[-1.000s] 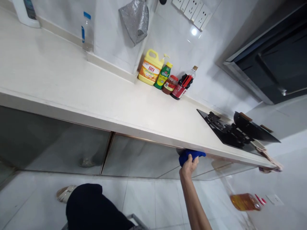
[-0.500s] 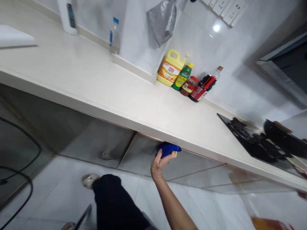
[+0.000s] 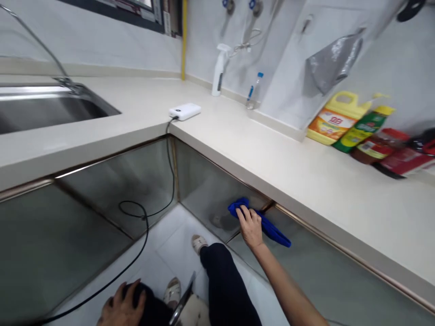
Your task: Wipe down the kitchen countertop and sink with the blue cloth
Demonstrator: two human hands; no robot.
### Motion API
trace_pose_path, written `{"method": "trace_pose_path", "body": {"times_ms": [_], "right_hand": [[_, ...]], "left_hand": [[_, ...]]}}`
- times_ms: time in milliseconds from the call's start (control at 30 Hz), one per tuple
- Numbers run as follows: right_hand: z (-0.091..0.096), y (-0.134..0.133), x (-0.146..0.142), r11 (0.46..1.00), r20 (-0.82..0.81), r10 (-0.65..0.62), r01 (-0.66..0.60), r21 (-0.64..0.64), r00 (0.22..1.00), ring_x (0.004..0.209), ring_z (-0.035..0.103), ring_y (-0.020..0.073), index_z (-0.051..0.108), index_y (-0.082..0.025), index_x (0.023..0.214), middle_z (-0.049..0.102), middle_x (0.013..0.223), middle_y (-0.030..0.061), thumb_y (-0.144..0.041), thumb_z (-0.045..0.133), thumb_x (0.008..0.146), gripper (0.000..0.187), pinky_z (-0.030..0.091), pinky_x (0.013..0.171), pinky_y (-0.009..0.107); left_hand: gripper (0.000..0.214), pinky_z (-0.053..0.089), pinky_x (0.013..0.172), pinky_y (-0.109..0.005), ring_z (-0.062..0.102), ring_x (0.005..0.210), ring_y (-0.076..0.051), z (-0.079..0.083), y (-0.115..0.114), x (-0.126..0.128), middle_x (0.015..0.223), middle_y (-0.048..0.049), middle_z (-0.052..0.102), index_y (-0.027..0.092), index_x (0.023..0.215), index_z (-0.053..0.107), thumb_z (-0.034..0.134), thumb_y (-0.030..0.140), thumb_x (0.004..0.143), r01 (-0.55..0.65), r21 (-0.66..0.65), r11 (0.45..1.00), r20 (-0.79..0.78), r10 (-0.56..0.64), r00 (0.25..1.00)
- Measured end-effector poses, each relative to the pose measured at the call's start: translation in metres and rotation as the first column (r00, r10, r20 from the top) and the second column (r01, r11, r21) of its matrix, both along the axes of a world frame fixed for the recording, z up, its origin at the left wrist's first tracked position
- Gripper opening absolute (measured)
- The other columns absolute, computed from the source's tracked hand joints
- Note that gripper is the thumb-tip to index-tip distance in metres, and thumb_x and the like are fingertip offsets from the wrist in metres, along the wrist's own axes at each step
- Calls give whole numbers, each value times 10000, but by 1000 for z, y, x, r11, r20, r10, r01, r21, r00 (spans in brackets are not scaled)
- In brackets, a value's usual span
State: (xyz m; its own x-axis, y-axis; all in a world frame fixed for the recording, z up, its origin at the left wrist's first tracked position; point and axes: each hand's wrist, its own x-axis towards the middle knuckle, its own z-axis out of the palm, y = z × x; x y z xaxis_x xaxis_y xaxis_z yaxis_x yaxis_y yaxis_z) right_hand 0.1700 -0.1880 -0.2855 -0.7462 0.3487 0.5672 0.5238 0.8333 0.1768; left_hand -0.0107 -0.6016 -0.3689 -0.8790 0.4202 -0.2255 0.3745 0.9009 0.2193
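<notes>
R hand (image 3: 250,226) presses a blue cloth (image 3: 272,232) against the cabinet door (image 3: 204,181), just below the surface (image 3: 272,167) edge. Its fingers (image 3: 243,213) are stretched flat over the cloth's upper end, not bunched round it; rest of the cloth trails down-right past the wrist. L hand (image 3: 122,307) sits low in view on a dark-trousered knee (image 3: 154,312), fingers loosely curved over it, holding nothing. On the surface: white power bank (image 3: 185,111) at the corner w/ black cable (image 3: 146,217) hanging to the floor; spray bottle (image 3: 219,70) by the wall; yellow jug (image 3: 335,118) & green bottle (image 3: 362,129) touching, far right. Sink (image 3: 50,108) at left, well apart from the cloth.
</notes>
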Motion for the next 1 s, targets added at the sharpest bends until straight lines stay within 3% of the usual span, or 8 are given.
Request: {"method": "trace_pose_path", "body": {"times_ms": [100, 300, 433, 533, 667, 800, 900, 1000], "right_hand": [[-21, 3, -20, 997, 120, 73, -72, -13, 990, 1142, 478, 307, 613, -221, 1316, 580, 1402, 103, -108, 487, 905, 445, 379, 855, 415], [-84, 8, -44, 982, 380, 184, -152, -111, 907, 1138, 545, 277, 637, -220, 1294, 591, 1405, 98, -53, 430, 897, 478, 443, 853, 411], [-121, 5, -32, 973, 455, 225, -177, -146, 861, 1055, 596, 266, 725, -232, 1124, 661, 1295, 85, -29, 432, 849, 450, 475, 817, 415], [-134, 3, -15, 962, 488, 273, -220, -165, 829, 976, 621, 247, 757, -268, 976, 711, 1159, 61, -26, 446, 799, 432, 487, 791, 408], [-136, 8, -10, 941, 498, 339, -291, -174, 798, 897, 624, 242, 755, -278, 882, 723, 1078, 65, -37, 474, 764, 389, 489, 772, 412], [-128, 16, -40, 922, 469, 387, -339, -186, 794, 910, 601, 249, 744, -241, 943, 701, 1142, 94, -40, 459, 796, 378, 474, 784, 415], [-101, 22, -80, 915, 432, 399, -385, -123, 809, 971, 564, 268, 712, -170, 1099, 658, 1243, 149, -54, 445, 849, 384, 434, 797, 406], [-50, 29, -119, 895, 366, 415, -446, 0, 833, 983, 532, 275, 661, -128, 1217, 610, 1326, 180, -84, 455, 878, 399, 408, 783, 400]], "left_hand": [[523, 470, 1016, -525, 469, 1302, -378, 1, -7, 7, 1496, -82, 481, 270, 1356, 596, 365, 447, 922, -101, -65, 993, -14, 100, 995], [537, 455, 1062, -473, 456, 1320, -363, -3, -32, 13, 1524, -73, 434, 266, 1421, 543, 346, 450, 957, -129, -88, 988, 26, 132, 991], [512, 460, 1066, -478, 437, 1346, -353, -9, -50, 15, 1534, -56, 432, 280, 1406, 557, 358, 447, 965, -183, -60, 981, 27, 185, 982], [499, 473, 1053, -479, 441, 1348, -340, -11, -60, 14, 1537, -67, 429, 273, 1397, 564, 358, 434, 971, -225, -27, 974, 26, 226, 974], [472, 436, 1097, -465, 446, 1345, -332, 0, -62, 15, 1523, -90, 446, 245, 1384, 579, 410, 384, 966, -282, -4, 959, 69, 282, 957], [447, 405, 1121, -479, 436, 1344, -346, 15, -52, 20, 1510, -85, 464, 257, 1370, 593, 451, 345, 955, -317, -6, 948, 89, 317, 944], [444, 413, 1113, -467, 432, 1350, -332, 20, -44, 24, 1521, -76, 456, 275, 1374, 586, 460, 345, 953, -314, -18, 949, 82, 315, 946], [441, 416, 1109, -472, 443, 1344, -328, 22, -38, 28, 1517, -82, 463, 275, 1366, 591, 476, 340, 945, -317, -27, 948, 80, 318, 945]]}}
